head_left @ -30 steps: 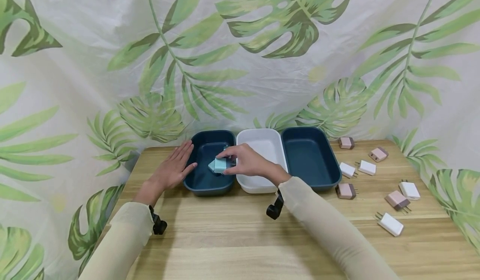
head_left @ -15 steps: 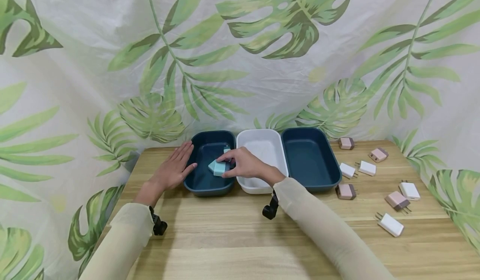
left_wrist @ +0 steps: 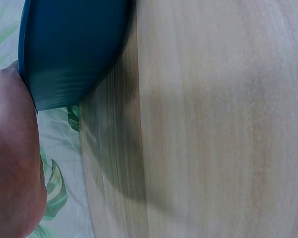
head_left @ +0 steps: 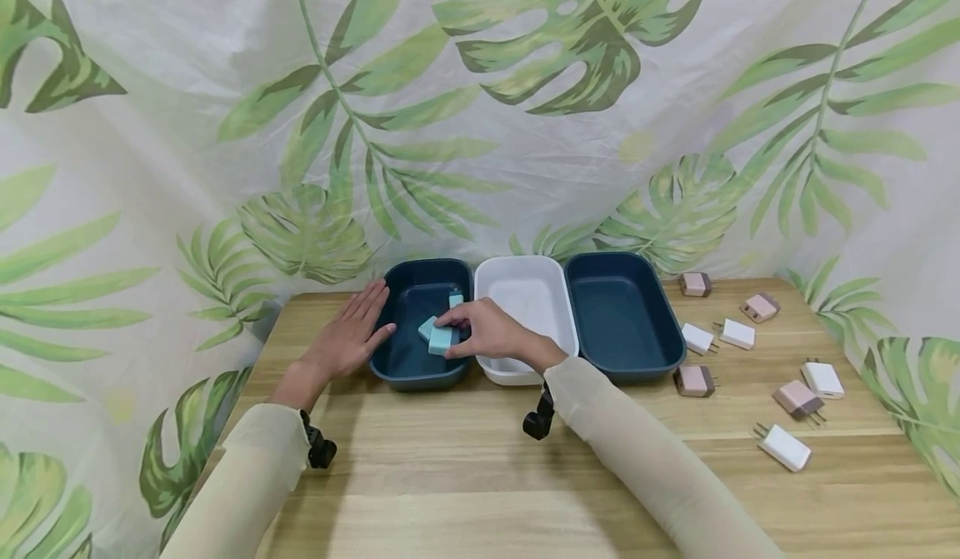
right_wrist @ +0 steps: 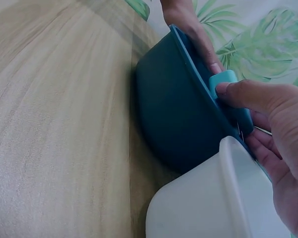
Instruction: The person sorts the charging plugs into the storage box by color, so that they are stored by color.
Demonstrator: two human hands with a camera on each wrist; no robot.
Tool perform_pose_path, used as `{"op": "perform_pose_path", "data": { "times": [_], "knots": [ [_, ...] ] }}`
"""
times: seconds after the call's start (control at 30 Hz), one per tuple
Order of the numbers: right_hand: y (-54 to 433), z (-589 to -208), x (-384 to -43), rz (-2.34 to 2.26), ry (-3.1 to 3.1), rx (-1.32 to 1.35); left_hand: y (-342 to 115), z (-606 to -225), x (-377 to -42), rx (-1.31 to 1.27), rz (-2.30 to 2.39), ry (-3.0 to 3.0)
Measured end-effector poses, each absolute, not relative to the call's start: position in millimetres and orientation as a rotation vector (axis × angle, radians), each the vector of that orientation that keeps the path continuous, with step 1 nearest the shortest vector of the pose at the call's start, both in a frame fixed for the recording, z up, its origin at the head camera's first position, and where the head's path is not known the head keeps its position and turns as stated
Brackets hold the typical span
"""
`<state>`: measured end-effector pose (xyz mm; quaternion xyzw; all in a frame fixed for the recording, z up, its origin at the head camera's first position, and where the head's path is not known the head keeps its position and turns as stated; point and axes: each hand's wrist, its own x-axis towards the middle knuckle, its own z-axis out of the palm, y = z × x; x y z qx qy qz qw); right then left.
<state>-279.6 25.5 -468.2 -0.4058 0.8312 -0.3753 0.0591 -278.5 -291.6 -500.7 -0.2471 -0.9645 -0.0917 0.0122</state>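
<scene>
My right hand (head_left: 491,331) pinches a teal plug-in charger (head_left: 440,341) between thumb and fingers, inside or just above the left dark blue bin (head_left: 405,380). In the right wrist view the held charger (right_wrist: 223,79) shows a light teal end and a darker teal body, with thin metal prongs pointing toward the palm. Another teal charger (head_left: 426,327) lies partly behind it, and a further teal charger (head_left: 456,300) is near the bin's back right. My left hand (head_left: 347,334) rests on that bin's left rim, its fingers straight.
A white bin (head_left: 566,309) and a second dark blue bin (head_left: 626,373) stand to the right in the same row. Several white chargers (head_left: 783,447) and pink-and-brown chargers (head_left: 693,381) lie on the wooden table (head_left: 420,476). A leaf-patterned cloth (head_left: 450,192) hangs behind.
My right hand has moved slightly lower with the teal charger, which has turned a little. The charger at the bin's back right shows more plainly. My left hand stays in place.
</scene>
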Motion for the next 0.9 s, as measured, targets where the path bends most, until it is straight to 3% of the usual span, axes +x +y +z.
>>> {"op": "perform_pose_path", "data": {
  "times": [0.9],
  "knots": [
    [28.5,-471.8,-279.3,-1.195,2.410,-1.271,-292.2,-502.3,-279.1,-0.765,-0.291,-3.002]
  ]
}}
